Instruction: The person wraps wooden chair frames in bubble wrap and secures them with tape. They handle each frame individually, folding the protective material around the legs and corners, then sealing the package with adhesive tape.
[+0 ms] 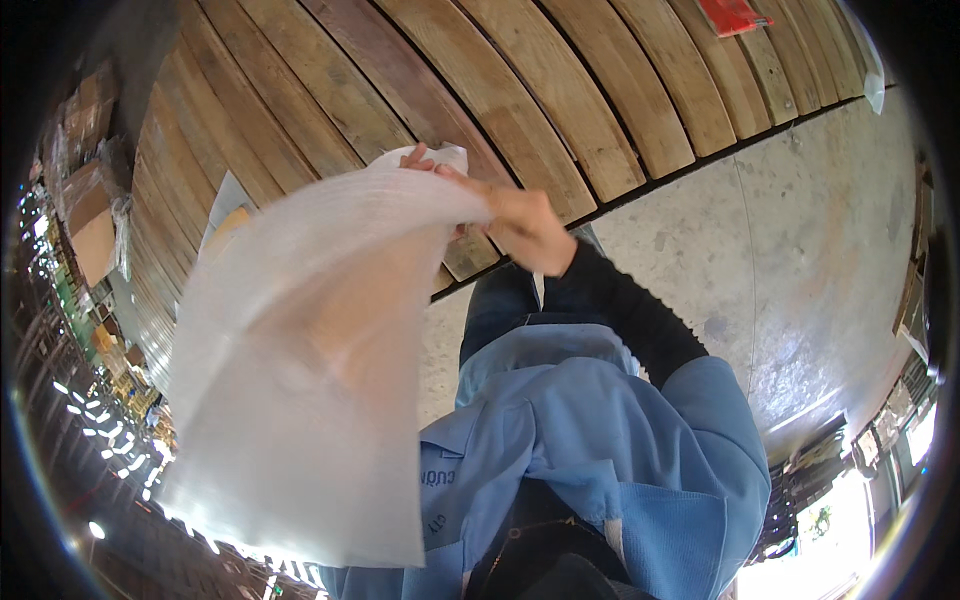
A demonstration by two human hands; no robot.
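A workbench of long wooden slats (560, 90) fills the upper part of the view, its planks bending with the lens, and a grey concrete floor (800, 250) runs beside it to the right. The person looks down over their own light blue work jacket (600, 450) with a black inner sleeve (630, 310).

One large sheet of translucent white foam wrap (300, 380) hangs in front of the bench and covers the left middle of the view. The right hand (520, 225) holds it by the top corner, fingers pressed together in a pinch on the sheet's upper edge, with the sheet falling down and to the left of that hand. Behind the sheet a faint, blurred skin-toned shape shows through; whether that is the left hand, and how it is set, cannot be told.

One flat red item (733, 14) lies on the slats far above and to the right of the right hand. Cardboard boxes (90, 210) are stacked well to the left, past the bench's end.
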